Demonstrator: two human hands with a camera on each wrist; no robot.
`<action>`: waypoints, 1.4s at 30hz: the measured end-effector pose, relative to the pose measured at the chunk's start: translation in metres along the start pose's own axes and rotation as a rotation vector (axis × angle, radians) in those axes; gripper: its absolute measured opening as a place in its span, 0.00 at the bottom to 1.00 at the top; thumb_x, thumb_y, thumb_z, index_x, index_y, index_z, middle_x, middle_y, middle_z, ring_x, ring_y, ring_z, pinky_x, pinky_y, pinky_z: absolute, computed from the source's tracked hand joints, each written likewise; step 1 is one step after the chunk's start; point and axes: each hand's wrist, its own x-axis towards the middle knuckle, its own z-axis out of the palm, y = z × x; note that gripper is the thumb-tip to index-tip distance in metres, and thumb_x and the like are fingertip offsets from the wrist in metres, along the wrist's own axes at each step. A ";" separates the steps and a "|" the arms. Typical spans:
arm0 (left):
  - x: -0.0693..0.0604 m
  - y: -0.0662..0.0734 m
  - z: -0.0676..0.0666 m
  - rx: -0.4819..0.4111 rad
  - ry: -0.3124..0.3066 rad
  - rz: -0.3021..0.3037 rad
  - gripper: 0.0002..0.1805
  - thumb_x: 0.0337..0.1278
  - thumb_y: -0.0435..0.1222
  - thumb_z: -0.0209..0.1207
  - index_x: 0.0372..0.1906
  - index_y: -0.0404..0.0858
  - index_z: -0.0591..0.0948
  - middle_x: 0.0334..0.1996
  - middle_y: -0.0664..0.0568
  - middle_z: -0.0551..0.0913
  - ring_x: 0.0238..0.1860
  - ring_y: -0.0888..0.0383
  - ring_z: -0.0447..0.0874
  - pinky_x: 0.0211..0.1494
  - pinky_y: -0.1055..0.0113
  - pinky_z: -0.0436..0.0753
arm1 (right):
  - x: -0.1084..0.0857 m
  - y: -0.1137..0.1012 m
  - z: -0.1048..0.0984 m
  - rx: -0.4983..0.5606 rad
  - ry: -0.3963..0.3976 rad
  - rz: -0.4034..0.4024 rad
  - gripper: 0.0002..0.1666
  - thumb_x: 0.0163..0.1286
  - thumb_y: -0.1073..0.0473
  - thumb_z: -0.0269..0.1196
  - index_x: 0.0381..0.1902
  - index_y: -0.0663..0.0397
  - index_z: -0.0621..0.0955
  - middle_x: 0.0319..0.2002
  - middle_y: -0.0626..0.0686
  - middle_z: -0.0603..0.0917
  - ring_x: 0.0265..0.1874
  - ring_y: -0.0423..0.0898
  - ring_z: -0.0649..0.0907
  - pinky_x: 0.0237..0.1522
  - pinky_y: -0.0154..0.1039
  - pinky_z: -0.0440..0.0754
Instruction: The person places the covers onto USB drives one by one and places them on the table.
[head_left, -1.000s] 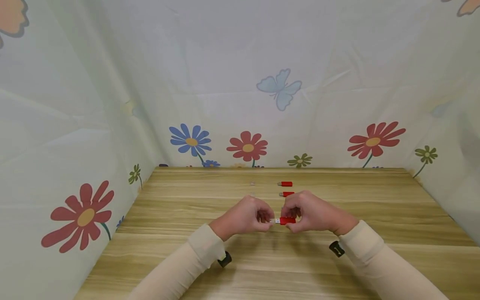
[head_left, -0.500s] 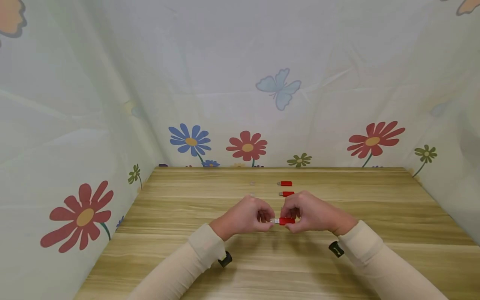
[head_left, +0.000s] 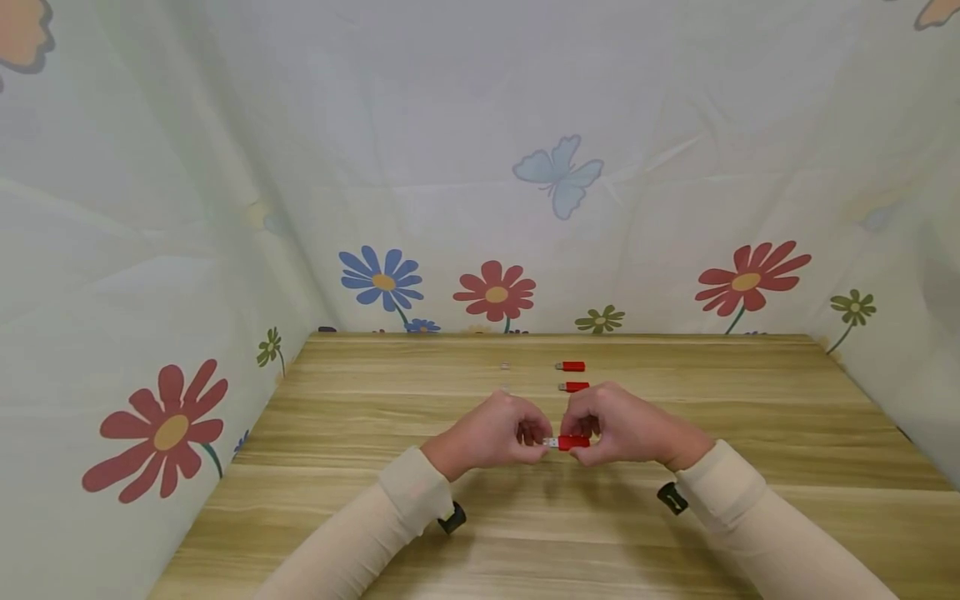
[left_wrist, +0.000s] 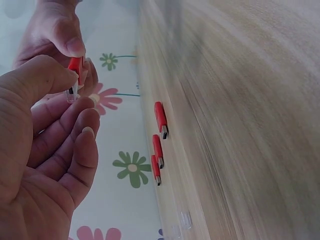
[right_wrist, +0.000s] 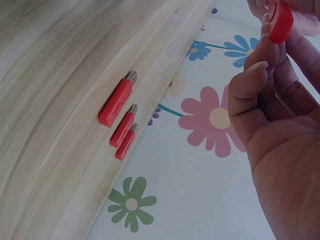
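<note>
My right hand (head_left: 618, 423) pinches a red USB flash drive (head_left: 574, 443) by its body, with its metal plug pointing left. My left hand (head_left: 491, 433) pinches a small clear cap (left_wrist: 71, 95) between thumb and fingertips. In the left wrist view the cap sits over the end of the plug; how far it reaches is partly hidden by the thumb. Both hands meet just above the table. Behind them lie more red flash drives (right_wrist: 116, 102) with bare plugs, three in the right wrist view; the right hand partly covers them in the head view.
Small clear caps (head_left: 505, 366) lie on the wooden table (head_left: 360, 417) left of the loose drives, faint against the grain. A pale curtain (head_left: 450, 167) with flowers and a butterfly closes off the table's back and sides.
My left hand has edged slightly right, bringing the clear cap closer over the drive's plug. The right hand has hardly moved, and the loose drives lie as before.
</note>
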 end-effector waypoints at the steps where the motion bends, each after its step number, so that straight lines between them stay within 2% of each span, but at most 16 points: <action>1: 0.000 0.000 0.000 0.010 -0.003 0.001 0.05 0.58 0.35 0.71 0.39 0.40 0.89 0.31 0.59 0.88 0.29 0.71 0.80 0.37 0.81 0.81 | 0.000 0.000 0.000 0.001 -0.001 -0.002 0.09 0.57 0.63 0.73 0.33 0.42 0.87 0.29 0.40 0.85 0.27 0.43 0.83 0.33 0.39 0.87; 7: 0.001 -0.002 0.002 0.047 -0.010 0.015 0.05 0.59 0.36 0.70 0.39 0.40 0.90 0.31 0.61 0.87 0.30 0.70 0.80 0.38 0.82 0.79 | 0.003 0.000 0.001 0.003 -0.008 -0.019 0.09 0.57 0.64 0.73 0.32 0.42 0.87 0.29 0.40 0.85 0.27 0.37 0.82 0.33 0.40 0.87; 22: 0.001 0.002 0.001 0.066 -0.026 0.005 0.06 0.60 0.37 0.70 0.41 0.40 0.91 0.32 0.60 0.89 0.29 0.74 0.79 0.39 0.82 0.80 | 0.006 -0.004 0.001 -0.019 -0.001 -0.028 0.09 0.56 0.64 0.73 0.30 0.42 0.87 0.28 0.40 0.84 0.26 0.37 0.81 0.32 0.39 0.87; 35: -0.001 -0.001 0.002 0.051 -0.029 0.028 0.06 0.61 0.36 0.70 0.41 0.40 0.90 0.34 0.57 0.90 0.29 0.75 0.80 0.39 0.85 0.79 | 0.008 -0.002 0.005 -0.030 0.015 -0.063 0.09 0.56 0.64 0.73 0.30 0.41 0.87 0.28 0.39 0.83 0.25 0.35 0.81 0.30 0.38 0.86; 42: 0.001 -0.003 0.003 0.064 -0.034 0.006 0.06 0.62 0.36 0.70 0.41 0.41 0.90 0.34 0.59 0.89 0.29 0.75 0.79 0.39 0.85 0.79 | 0.009 0.002 0.007 -0.021 0.008 -0.053 0.09 0.57 0.64 0.73 0.32 0.42 0.87 0.29 0.39 0.85 0.26 0.36 0.82 0.32 0.37 0.87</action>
